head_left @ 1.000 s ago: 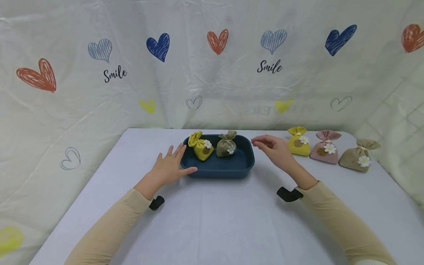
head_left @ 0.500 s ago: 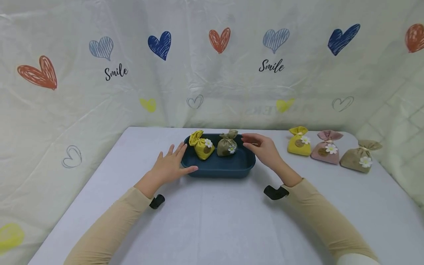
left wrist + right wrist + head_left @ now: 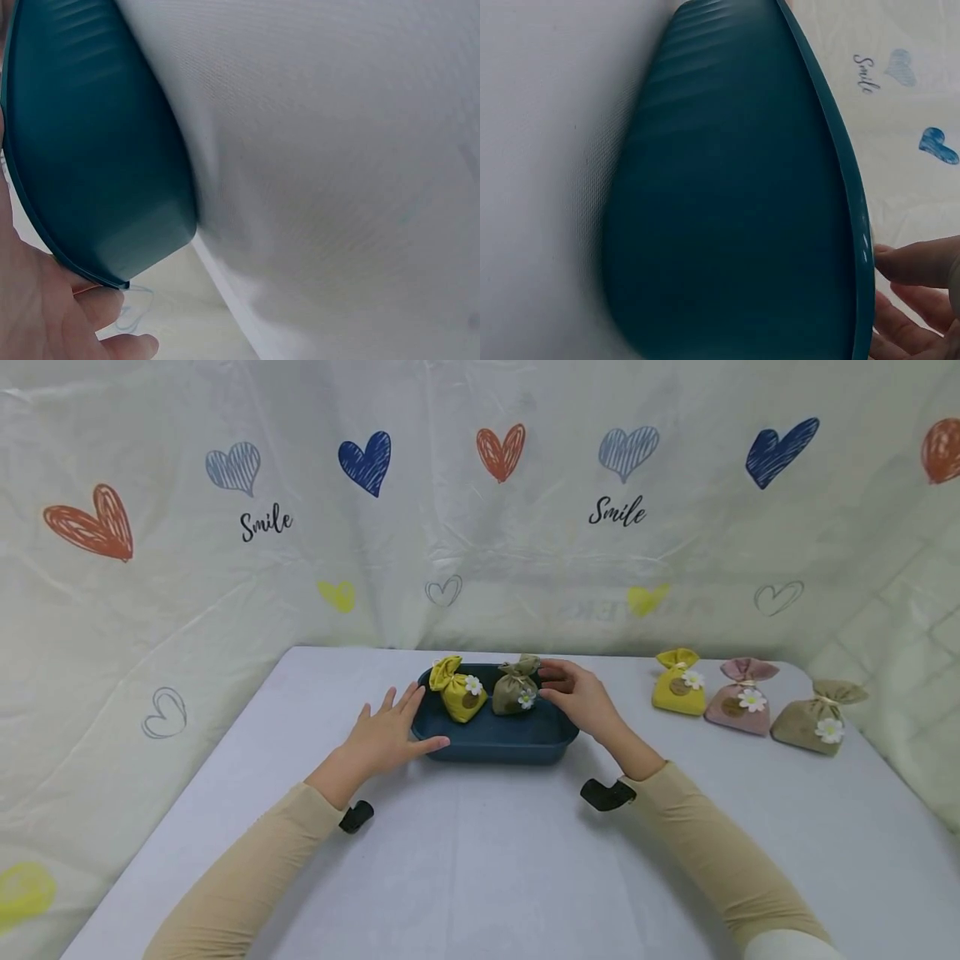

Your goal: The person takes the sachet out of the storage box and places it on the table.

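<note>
A dark teal plastic tub [image 3: 495, 752] sits on the table, holding two small fabric drawstring pouches with white flowers. The yellow pouch [image 3: 459, 700] leans at the left inside it, and the olive-brown pouch [image 3: 510, 695] stands to its right. My left hand [image 3: 381, 742] rests spread on the tub's left end, fingers along the rim and thumb toward the front wall. My right hand [image 3: 587, 700] reaches over the right rim, its thumb and fingers apart, fingertips right at the olive-brown pouch's right side. In the right wrist view, that hand's fingers [image 3: 919, 262] show partly behind the rim.
Three more pouches stand in a row on the right of the table: a yellow one [image 3: 678, 689], a pink one [image 3: 735, 703] and a brown one [image 3: 806, 727]. A white sheet [image 3: 555, 552] printed with hearts hangs behind the table's back edge.
My right hand has moved left, from outside the tub's right rim to the side of the olive-brown pouch. The left hand and the pouches have kept their places.
</note>
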The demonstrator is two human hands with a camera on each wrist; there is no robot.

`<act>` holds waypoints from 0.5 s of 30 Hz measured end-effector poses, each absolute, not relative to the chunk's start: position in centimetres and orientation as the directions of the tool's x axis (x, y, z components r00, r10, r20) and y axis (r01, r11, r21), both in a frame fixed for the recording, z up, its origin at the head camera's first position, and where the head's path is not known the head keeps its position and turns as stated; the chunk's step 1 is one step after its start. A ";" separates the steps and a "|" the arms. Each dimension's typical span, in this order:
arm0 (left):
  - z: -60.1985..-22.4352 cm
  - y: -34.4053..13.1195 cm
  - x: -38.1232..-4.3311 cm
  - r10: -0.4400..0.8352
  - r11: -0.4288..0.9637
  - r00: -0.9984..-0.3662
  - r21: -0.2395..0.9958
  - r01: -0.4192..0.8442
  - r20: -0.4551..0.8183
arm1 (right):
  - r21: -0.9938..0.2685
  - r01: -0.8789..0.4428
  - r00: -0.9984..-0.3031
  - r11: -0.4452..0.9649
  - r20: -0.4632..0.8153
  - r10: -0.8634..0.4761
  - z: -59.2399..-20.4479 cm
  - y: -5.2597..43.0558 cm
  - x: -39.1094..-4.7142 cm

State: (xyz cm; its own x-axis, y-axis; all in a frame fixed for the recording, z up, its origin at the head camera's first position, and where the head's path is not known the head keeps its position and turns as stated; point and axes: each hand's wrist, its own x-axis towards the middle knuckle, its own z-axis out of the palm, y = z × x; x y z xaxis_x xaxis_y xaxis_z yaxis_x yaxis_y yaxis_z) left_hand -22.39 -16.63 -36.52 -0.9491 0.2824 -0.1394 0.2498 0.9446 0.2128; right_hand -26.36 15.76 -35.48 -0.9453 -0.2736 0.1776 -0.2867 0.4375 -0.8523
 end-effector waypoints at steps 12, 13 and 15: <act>-36.6 -16.7 -22.3 0.289 0.940 -0.948 0.224 0.255 -0.132 | -0.858 -0.161 -0.960 0.488 0.022 -0.279 -35.0 14.5 -27.2; -36.6 -16.7 -22.3 0.287 0.941 -0.949 0.226 0.253 -0.133 | -0.857 -0.160 -0.960 0.490 0.019 -0.281 -34.9 14.4 -27.3; -36.6 -16.7 -22.3 0.283 0.942 -0.950 0.227 0.248 -0.135 | -0.861 -0.148 -0.958 0.487 0.003 -0.286 -34.9 14.2 -27.5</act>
State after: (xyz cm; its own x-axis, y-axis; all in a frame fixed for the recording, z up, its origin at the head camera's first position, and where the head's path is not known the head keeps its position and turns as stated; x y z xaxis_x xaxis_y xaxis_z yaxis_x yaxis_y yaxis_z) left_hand -22.34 -16.66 -36.59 -0.9496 0.2830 -0.1348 0.2485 0.9418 0.2266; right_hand -27.48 14.24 -34.88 -0.9583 -0.2859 0.0031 -0.1480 0.4866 -0.8610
